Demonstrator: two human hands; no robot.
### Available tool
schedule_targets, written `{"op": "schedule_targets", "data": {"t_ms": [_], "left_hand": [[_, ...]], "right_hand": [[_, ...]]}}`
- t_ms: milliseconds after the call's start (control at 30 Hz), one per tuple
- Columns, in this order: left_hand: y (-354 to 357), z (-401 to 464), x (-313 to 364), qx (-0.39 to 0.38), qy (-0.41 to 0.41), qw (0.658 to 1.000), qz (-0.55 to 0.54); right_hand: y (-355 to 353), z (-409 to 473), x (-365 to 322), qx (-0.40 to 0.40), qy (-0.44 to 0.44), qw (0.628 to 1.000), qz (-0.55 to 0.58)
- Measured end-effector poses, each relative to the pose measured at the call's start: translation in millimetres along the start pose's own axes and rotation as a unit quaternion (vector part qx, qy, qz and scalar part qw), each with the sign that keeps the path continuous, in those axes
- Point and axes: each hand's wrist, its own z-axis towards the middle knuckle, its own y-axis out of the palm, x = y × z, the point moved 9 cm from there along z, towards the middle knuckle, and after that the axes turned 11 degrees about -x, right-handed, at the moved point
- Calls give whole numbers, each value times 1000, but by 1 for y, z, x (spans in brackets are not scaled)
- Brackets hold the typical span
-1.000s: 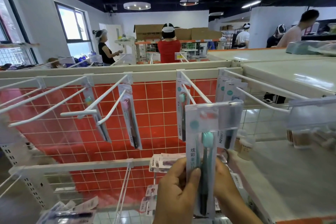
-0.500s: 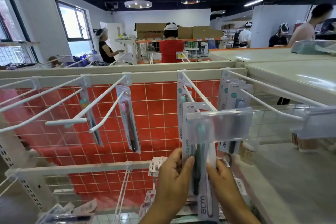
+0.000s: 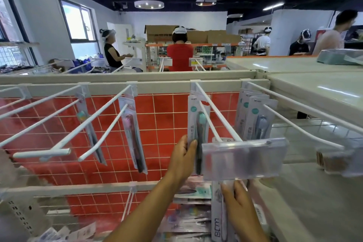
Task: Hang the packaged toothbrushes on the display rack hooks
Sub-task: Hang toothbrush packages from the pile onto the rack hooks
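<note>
Left hand (image 3: 183, 158) gripped a teal toothbrush pack (image 3: 196, 124) hanging on the centre hook (image 3: 218, 113). Right hand (image 3: 238, 205) pinched another pack (image 3: 219, 220) at lower right, below the label holder (image 3: 243, 158).

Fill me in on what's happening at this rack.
A person is stocking packaged toothbrushes on a display rack's white hooks. The left hand grips a teal toothbrush pack hanging on the hook with the clear price-tag holder. The right hand holds another pack below that holder, not yet hung. More packs hang on the hook to the right, and loose ones lie in the bin below.
</note>
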Motion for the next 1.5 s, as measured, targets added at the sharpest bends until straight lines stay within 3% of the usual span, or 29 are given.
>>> {"op": "schedule_targets", "data": {"t_ms": [100,167,267,433,567,1033,1267,1500], "left_hand": [[1,4,8,-10,-9,999,32],[-5,6,2,11,-24,999,-37],[-9,10,-7,24,-20,998,-46],[-22,13,-18,69,87,993,-27],[-31,-7,-44,113,102,988,-34],[-47,-84,-80,16,87,991,-102],[-70,-115,-106,-22,72,992,-97],[-109,-141,-122,-11,79,992,-100]], "right_hand": [[2,-1,-3,-4,16,999,33],[4,-3,-2,-9,27,998,59],[7,-4,1,-17,19,997,72],[22,-16,0,-54,50,990,117],[40,-26,-4,-87,49,986,134],[112,-42,-36,-151,20,983,102],[148,-48,-48,-116,8,987,109],[197,-67,-57,-114,-3,988,106]]}}
